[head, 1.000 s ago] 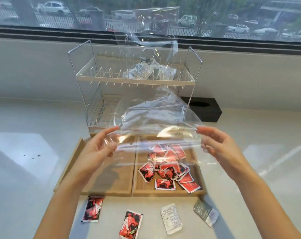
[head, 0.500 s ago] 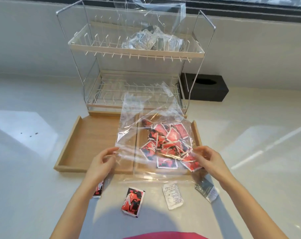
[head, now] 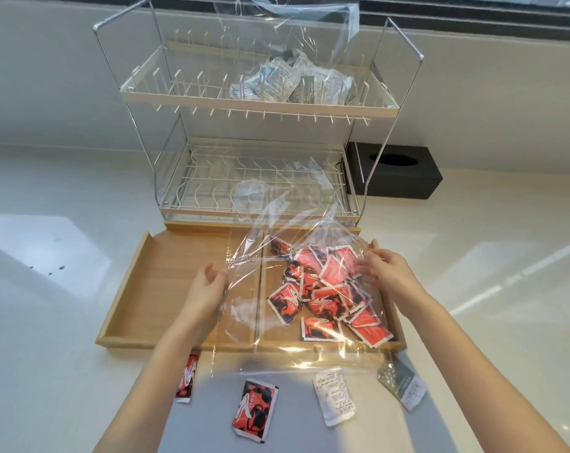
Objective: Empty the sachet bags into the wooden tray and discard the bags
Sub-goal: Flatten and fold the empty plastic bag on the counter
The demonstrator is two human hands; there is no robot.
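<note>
1. Clear, crinkly film is what my fingertips close on: the left hand pinches the left edge of the empty bag between thumb and curled fingers, over the left compartment of the wooden tray.
2. My right hand lies on the bag's right side, fingers spread and lying flat against the film near the tray's right wall; I cannot tell whether the thumb is gripping from beneath.
3. I judge the bag is held at both sides so it stays spread and can be lifted clear of the red sachets, which lie heaped in the right compartment under the film.
4. The sachets are flat, glossy squares in red and black with white sealed edges, overlapping loosely; the tray is pale smooth wood with low walls and a central divider.
5. On the counter just in front of the tray lie strays: two red sachets, one in the open and one half hidden by my left forearm, a white sachet and a grey sachet.
6. Behind the tray stands a wire dish rack; a second clear bag of grey sachets rests on its top shelf, still to be emptied.
7. The black box with a round opening sits to the right of the rack; its purpose I cannot tell.
</note>
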